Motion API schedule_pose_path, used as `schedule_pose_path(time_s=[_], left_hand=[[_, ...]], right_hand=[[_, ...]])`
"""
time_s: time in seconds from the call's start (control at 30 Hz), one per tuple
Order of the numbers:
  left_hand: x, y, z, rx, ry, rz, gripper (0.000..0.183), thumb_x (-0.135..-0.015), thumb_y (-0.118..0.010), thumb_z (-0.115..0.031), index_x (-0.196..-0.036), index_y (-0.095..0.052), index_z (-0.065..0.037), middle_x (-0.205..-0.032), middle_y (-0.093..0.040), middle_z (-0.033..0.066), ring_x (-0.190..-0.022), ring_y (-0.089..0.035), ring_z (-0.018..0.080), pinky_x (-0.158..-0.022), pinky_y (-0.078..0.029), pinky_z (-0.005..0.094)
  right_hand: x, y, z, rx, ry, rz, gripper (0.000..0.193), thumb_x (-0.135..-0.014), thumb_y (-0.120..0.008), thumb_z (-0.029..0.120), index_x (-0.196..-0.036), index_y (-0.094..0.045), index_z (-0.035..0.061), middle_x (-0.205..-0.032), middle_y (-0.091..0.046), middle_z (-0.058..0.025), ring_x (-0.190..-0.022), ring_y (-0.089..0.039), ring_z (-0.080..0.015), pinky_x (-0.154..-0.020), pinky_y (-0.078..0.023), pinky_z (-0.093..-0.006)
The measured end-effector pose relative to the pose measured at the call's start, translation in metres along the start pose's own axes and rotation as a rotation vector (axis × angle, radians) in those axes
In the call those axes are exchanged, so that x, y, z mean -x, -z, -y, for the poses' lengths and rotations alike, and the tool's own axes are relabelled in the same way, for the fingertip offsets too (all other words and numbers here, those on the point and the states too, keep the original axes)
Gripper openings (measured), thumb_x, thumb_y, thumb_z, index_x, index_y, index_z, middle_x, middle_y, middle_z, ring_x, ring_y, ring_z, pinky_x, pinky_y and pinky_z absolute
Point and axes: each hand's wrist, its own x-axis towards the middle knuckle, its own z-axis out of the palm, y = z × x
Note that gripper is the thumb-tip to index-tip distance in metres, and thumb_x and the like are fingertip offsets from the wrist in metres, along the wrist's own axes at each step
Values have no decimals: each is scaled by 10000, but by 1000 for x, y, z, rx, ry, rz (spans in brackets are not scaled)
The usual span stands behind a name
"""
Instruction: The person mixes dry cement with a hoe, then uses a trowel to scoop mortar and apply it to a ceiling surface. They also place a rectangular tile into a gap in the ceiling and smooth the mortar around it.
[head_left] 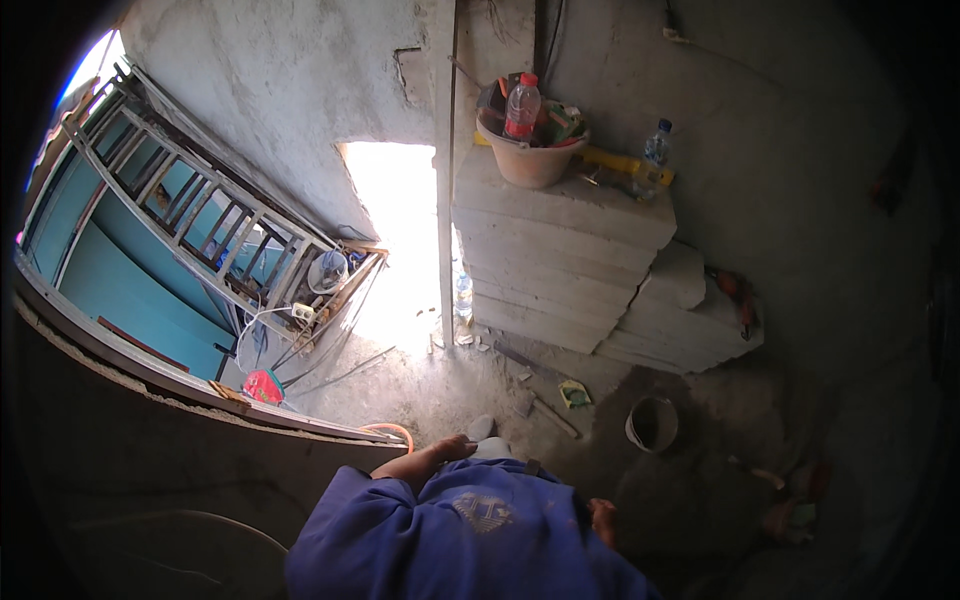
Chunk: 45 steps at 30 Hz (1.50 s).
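The shirt is matt cloth, the wall rough plaster.

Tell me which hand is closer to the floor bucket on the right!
Right. The right hand is below and left of the bucket in the picture; the left hand is farther left.

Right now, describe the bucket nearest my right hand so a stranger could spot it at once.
Find the big stack of pale blocks right of the bright opening. In front of it, on a dark floor patch, sits a pale-rimmed bucket, dark inside. Unlike the bucket on the stack, it has no red-capped bottle sticking out.
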Motion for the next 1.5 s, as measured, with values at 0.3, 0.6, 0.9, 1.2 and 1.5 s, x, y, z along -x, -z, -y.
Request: schedule_pose_path(time_s=[0.3,0.6,0.9,1.2,1.5], left_hand=[[13,5,-57,-63,-81,82,760,-894,-601,-599,-1348,-566,9,-1240,-662,231,-1216,-606,346,-1043,-458,398],[12,9,-38,-29,-26,66,745,-881,-623,-602,-1349,-579,-25,-1285,-639,230,-1240,-592,336,-1053,-451,401],[18,14,-48,-55,-7,64,766,-877,-618,-618,-1377,-562,-40,-1324,-614,234,-1285,-555,349,-1091,-420,404],[31,15,-49,21,10,68,767,-879,-615,-612,-1388,-554,-41,-1335,-608,231,-1291,-552,339,-1095,-415,400],[31,16,-51,-28,20,62,753,-882,-629,-597,-1383,-554,-39,-1295,-633,232,-1269,-570,334,-1076,-431,396]], right_hand=[[-19,59,-52,411,331,-20,174,-958,-524,244,-973,-564,75,-794,-598,-128,-721,-605,-259,-650,-521,-415],[-70,47,-99,750,573,-4,227,-886,-584,242,-782,-600,40,-791,-637,-157,-735,-605,-302,-733,-489,-440],[-28,19,-39,225,204,-47,155,-930,-581,206,-951,-605,55,-778,-614,-56,-714,-604,-169,-589,-490,-341],[-28,17,-37,43,-20,-22,130,-941,-565,160,-1046,-546,87,-816,-586,-56,-615,-574,-148,-502,-483,-290],[-26,11,-45,119,47,-52,74,-926,-579,121,-989,-565,84,-776,-615,-61,-592,-577,-148,-477,-482,-297]])
